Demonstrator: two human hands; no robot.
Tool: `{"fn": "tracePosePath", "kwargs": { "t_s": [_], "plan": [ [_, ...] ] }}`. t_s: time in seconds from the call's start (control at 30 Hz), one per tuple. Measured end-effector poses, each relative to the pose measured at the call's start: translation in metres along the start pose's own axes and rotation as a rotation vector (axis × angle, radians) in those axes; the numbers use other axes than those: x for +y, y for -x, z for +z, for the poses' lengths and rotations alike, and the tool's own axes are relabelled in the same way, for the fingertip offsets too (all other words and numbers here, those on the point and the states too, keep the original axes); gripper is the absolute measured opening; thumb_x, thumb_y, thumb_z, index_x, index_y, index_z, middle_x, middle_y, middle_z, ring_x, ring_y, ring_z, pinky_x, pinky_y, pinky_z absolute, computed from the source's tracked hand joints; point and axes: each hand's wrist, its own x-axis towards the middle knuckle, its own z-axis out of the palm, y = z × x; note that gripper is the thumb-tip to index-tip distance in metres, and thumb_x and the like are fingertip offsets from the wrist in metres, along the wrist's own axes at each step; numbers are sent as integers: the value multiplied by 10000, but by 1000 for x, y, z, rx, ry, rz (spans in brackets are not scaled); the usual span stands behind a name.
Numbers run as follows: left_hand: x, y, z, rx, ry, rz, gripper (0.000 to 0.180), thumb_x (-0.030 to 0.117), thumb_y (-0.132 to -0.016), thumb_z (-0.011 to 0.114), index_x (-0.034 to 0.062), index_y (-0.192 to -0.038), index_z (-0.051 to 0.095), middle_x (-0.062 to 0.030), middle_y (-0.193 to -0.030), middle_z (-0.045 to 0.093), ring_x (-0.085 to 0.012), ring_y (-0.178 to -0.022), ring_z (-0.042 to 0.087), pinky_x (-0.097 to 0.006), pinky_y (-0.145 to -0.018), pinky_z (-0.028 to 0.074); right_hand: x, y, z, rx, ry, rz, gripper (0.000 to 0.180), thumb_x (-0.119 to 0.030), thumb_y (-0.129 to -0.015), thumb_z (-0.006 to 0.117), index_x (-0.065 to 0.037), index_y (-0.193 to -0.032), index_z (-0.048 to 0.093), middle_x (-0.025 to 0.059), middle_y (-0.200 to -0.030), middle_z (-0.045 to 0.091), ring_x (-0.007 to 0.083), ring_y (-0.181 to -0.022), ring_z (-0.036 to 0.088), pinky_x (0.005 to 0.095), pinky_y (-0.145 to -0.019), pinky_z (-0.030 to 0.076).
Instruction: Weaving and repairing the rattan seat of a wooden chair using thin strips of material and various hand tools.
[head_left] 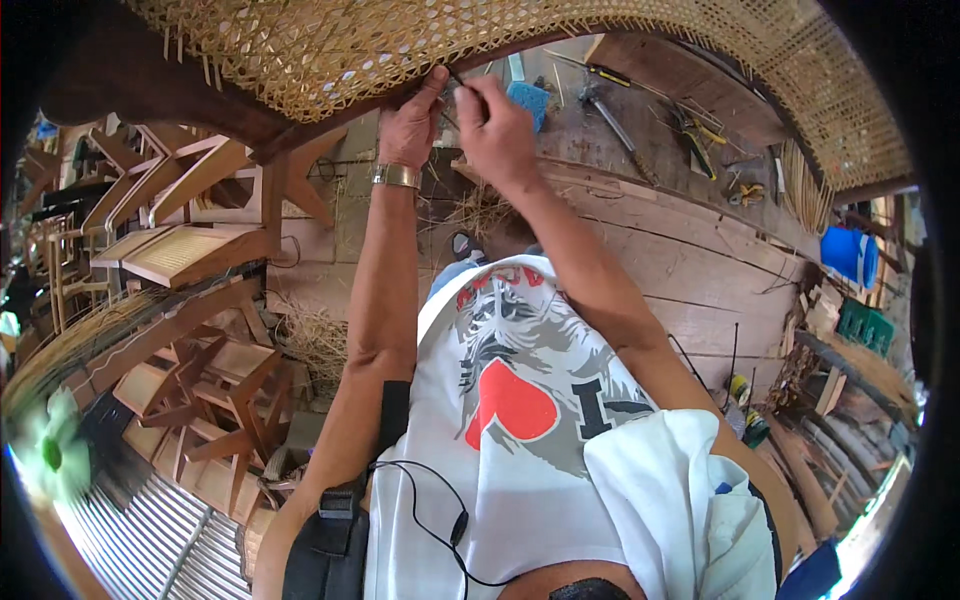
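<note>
Cane webbing (330, 50), pale yellow and woven in an open hexagonal mesh, stretches across a dark curved wooden frame (300, 125) at the top of the view, just above both hands. The left hand (412, 120), with a metal bracelet (396, 176) at the wrist, has its fingers bunched together against the frame's edge, pinching at the weave. The right hand (492, 125) sits just beside it, fingers closed around a thin dark tool (455, 78) whose tip meets the webbing where the two hands come together.

Below the hands lies a floor of wide, worn brown wooden planks (690, 270), strewn with loose cane strands (480, 210). A blue sponge-like block (528, 100), long-handled pliers (615, 125) and other hand tools rest on a board beyond the right hand. Unfinished light wooden chair frames (190, 250) are stacked at the left, a blue plastic bucket (850, 255) stands at the right, and corrugated metal sheeting (150, 540) shows at lower left.
</note>
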Motion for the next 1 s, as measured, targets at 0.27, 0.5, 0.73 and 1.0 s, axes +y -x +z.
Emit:
{"fn": "tracePosePath", "kwargs": {
  "t_s": [0.27, 0.5, 0.73, 1.0],
  "plan": [
    [-6, 10, 7, 71, -79, 260, 386, 171, -915, 870, 14, -1212, 679, 0, -1010, 712, -138, -814, 608, -309, -749, 516, 21, -21, -21, -556, -1146, 750, 220, -319, -1091, 604, -102, -1104, 569, 55, -814, 663, 147, -622, 626, 307, -520, 489],
    [-9, 24, 22, 257, -247, 277, 696, 269, -837, 941, 2, -1357, 563, -79, -1289, 648, -196, -1107, 596, -337, -982, 491, 8, -34, -40, -732, -572, 661, 360, -395, -1112, 526, -39, -1146, 566, 118, -813, 682, 177, -710, 699, 343, -609, 549],
    [-9, 28, 27, 385, -204, 234, 638, 227, -866, 918, -3, -1353, 576, -46, -1258, 689, -174, -1108, 624, -314, -988, 493, 44, -3, -78, -1241, -958, 737, 317, -386, -1087, 566, -74, -1102, 619, 94, -822, 703, 187, -657, 689, 342, -624, 568],
    [-33, 24, 26, 370, -314, 432, 552, 411, -891, 881, 22, -1129, 570, -47, -983, 613, -145, -813, 526, -326, -699, 428, 184, 88, -213, -314, 93, 1061, 340, -358, -1043, 625, -41, -1160, 582, 65, -758, 659, 137, -547, 591, 306, -495, 501]
  ]
}}
